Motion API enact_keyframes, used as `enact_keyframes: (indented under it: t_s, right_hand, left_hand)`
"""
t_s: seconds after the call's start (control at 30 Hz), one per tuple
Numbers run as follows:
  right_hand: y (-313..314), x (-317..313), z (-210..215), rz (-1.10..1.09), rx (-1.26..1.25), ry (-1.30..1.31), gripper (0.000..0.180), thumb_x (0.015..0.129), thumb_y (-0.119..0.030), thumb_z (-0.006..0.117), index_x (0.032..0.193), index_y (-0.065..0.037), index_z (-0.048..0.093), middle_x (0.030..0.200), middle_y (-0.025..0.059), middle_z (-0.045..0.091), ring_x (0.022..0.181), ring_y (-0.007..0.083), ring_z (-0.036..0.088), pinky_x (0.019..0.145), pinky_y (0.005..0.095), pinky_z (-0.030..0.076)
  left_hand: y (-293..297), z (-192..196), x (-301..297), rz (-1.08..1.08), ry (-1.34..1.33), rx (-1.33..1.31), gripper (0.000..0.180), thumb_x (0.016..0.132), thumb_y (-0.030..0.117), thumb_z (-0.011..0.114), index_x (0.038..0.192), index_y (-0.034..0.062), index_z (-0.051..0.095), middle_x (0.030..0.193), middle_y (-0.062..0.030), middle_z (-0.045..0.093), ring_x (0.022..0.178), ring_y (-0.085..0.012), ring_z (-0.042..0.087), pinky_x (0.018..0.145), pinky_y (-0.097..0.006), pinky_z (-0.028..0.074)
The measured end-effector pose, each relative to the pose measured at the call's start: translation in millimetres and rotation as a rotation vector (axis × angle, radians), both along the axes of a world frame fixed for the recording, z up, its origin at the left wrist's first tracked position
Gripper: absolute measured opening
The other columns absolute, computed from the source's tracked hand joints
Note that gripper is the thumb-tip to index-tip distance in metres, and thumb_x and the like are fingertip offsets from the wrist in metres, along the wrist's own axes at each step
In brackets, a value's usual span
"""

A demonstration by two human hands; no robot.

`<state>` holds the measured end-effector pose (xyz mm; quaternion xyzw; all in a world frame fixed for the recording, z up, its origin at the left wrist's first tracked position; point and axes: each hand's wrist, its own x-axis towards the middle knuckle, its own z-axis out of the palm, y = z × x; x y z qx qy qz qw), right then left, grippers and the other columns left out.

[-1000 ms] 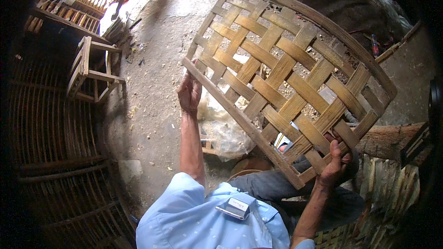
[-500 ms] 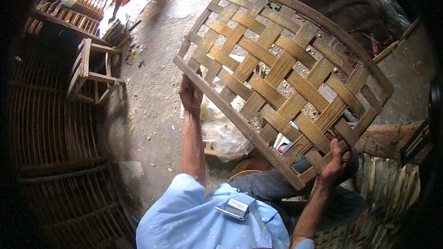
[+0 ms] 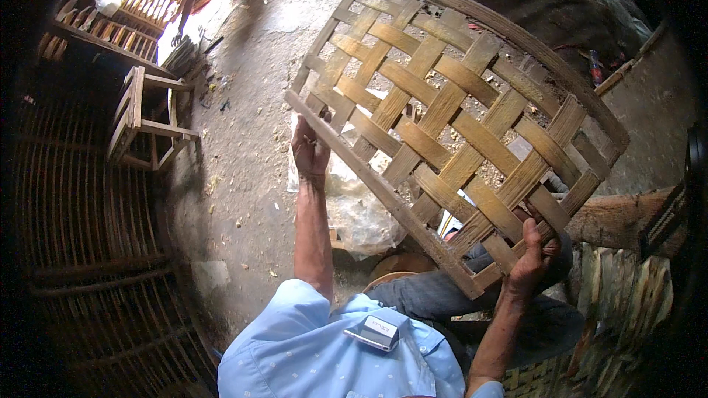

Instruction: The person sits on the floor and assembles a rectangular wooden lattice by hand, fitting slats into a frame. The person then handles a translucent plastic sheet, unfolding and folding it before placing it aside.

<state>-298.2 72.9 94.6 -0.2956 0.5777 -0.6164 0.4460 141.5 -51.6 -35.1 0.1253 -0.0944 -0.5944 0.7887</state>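
I observe the bare left forearm (image 3: 315, 232) extending nearly straight forward from a pale blue cloth sleeve (image 3: 295, 313). The bare left hand (image 3: 310, 151) is bent in a grip, its fingertips partly hidden. The bare right forearm (image 3: 495, 339) slants forward and outward to the right. The bare right hand (image 3: 527, 262), nearer the torso, grips with thumb pointing forward, fingers curled behind and partly concealed. Hands stand well apart.
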Motion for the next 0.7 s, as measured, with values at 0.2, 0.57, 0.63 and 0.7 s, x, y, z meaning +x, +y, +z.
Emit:
enact_keyframes:
  t_s: [0.2,0.57,0.63,0.7]
  right_hand:
    - [-1,-3,-5,-0.023,-0.061,0.038,0.040,0.087,-0.012,0.068,0.124,0.002,0.061,0.115,0.0147,0.068,0.100,0.0222,0.066,0.094,0.0376,0.053]
    - [-1,0,-5,-0.012,-0.013,-0.009,0.041,0.087,-0.016,0.065,0.122,0.005,0.062,0.109,0.0155,0.070,0.098,0.0227,0.068,0.091,0.0372,0.055]
    - [0,-5,-9,0.031,-0.092,-0.044,0.034,0.091,-0.009,0.062,0.122,0.004,0.063,0.109,0.0151,0.070,0.100,0.0219,0.068,0.094,0.0352,0.054]
    - [-2,0,-10,-0.053,-0.068,-0.005,0.039,0.087,-0.015,0.065,0.122,0.004,0.063,0.108,0.0156,0.070,0.097,0.0226,0.068,0.090,0.0372,0.055]
  left_hand:
    - [11,-4,-4,-0.179,-0.053,-0.227,0.046,0.101,0.030,0.059,0.132,-0.0032,0.054,0.126,-0.0252,0.063,0.110,-0.0314,0.068,0.089,-0.043,0.062]
    - [16,-14,-5,-0.194,-0.005,-0.198,0.045,0.103,0.037,0.053,0.134,0.0040,0.055,0.127,-0.0185,0.065,0.109,-0.0322,0.068,0.086,-0.050,0.061]
    - [17,-4,-20,-0.148,-0.119,-0.194,0.046,0.103,0.040,0.053,0.136,0.0067,0.054,0.126,-0.0148,0.066,0.108,-0.0314,0.069,0.088,-0.053,0.059]
    - [15,1,-22,-0.192,-0.042,-0.114,0.049,0.102,0.040,0.054,0.137,0.0064,0.054,0.128,-0.0150,0.065,0.108,-0.0312,0.069,0.090,-0.052,0.058]
